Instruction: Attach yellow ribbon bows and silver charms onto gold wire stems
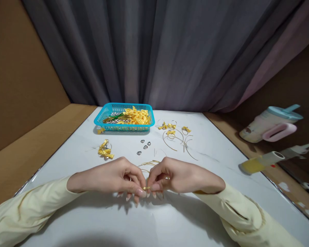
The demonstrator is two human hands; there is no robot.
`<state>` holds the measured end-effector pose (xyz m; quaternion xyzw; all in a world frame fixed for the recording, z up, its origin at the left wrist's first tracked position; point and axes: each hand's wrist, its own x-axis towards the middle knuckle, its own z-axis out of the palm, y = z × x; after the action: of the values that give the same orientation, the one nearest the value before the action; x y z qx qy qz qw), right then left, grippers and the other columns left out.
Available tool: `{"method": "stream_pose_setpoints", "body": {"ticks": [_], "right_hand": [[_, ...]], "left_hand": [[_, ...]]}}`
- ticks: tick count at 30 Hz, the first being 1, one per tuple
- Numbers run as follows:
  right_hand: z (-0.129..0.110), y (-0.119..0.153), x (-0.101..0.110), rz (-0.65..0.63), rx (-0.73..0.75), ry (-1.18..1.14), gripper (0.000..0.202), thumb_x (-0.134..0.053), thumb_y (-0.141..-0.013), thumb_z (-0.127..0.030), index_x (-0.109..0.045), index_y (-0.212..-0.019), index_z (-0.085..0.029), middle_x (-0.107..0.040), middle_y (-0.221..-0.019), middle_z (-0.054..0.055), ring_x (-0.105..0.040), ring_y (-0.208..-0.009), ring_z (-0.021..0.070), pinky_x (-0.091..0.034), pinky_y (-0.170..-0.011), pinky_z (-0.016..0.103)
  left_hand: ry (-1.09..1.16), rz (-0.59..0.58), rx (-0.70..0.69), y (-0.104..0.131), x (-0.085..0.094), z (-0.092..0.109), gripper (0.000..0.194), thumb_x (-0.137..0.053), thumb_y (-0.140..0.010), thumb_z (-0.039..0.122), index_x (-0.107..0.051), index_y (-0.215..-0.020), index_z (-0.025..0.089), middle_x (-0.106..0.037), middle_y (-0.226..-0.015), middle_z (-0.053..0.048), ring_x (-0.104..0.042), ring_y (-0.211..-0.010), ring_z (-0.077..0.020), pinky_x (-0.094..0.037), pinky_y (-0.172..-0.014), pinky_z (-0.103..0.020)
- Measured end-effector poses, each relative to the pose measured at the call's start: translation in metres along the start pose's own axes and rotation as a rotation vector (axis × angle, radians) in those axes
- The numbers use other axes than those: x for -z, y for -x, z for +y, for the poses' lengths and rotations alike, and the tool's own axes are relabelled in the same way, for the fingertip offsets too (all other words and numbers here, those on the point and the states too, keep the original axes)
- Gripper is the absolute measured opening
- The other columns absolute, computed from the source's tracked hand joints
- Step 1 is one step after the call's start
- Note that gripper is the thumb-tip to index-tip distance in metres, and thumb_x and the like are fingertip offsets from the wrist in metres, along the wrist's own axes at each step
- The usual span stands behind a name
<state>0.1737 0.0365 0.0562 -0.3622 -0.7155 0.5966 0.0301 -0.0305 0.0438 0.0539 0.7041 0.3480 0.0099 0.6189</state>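
1. A short piece of gold wire [146,188] sits pinched between the fingertips of both hands, low over the white surface [92,219] at about 6 o'clock of the scene; more loops of the same wire [148,163] arc out behind the knuckles at 12 o'clock of the hands.

2. The left hand [110,178] keeps a narrow grip, thumb and forefinger closed on the wire's left end; the right hand [181,178] mirrors it, fingertips closed on the right end, the two grips almost touching.

3. Judged by its look, the wire is very light, thin and springy: it bends readily, keeps a kink, and is likely to slip from smooth nails, so it is best held with the finger pads close to the point being worked.

4. At 12 o'clock of the hands lie small silver beads [143,146], loose on the surface.

5. At 10 o'clock, a yellow ribbon bow [105,151] rests with a ring beside it; at 1 o'clock, more bows on wire hoops [173,132] lie spread out.

6. Farther back at 12 o'clock, a turquoise basket [100,118] holds a heap of yellow bows and some silver pieces.

7. At 3 o'clock, off the surface's edge, a pink lidded cup [270,125] and a yellow-tipped tube [262,161] lie on the brown floor.
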Motion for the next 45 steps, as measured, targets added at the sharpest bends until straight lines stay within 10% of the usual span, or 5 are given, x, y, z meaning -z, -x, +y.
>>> {"method": "stream_pose_setpoints", "body": {"ticks": [45], "right_hand": [[0.0014, 0.0013, 0.0025, 0.133, 0.060, 0.129, 0.018, -0.061, -0.074, -0.019, -0.071, -0.087, -0.013, -0.067, -0.075, 0.004, -0.054, -0.065, 0.0114, -0.041, -0.060, 0.021]], "left_hand": [[-0.301, 0.037, -0.220, 0.0022, -0.0007, -0.0009, 0.030, -0.043, -0.091, 0.031, -0.065, -0.081, 0.012, -0.070, -0.065, -0.004, -0.055, -0.053, -0.0091, -0.039, -0.052, -0.018]]}}
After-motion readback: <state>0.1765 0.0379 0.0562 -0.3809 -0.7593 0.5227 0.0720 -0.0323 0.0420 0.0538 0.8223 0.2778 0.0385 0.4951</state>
